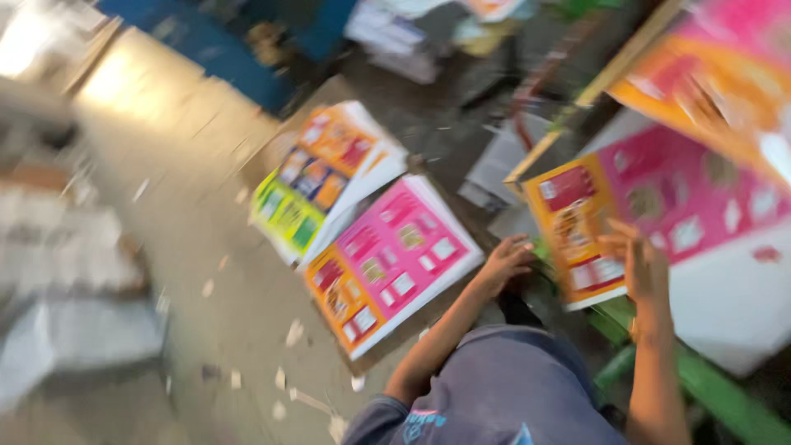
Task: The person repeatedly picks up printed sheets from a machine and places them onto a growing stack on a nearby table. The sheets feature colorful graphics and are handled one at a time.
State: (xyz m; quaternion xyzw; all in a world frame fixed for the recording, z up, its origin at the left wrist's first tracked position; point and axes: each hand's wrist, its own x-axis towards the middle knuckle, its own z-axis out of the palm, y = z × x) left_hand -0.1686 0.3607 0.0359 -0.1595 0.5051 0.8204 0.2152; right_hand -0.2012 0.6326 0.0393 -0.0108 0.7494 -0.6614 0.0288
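The big grey floor (189,206) is bare and dusty. Two flat paper stacks, one pink (394,262) and one orange-green (325,177), lie on it. The right hand (644,268) has its fingers clamped on a pink-orange sheet (651,206). The left hand (505,262) hangs beside the pink stack's edge, fingers curled. All is blurry.

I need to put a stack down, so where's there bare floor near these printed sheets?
Bare floor lies left of the two stacks of printed sheets, though paper scraps litter it. It is crowded to the right, where the right hand touches the pink sheet on the white pile.
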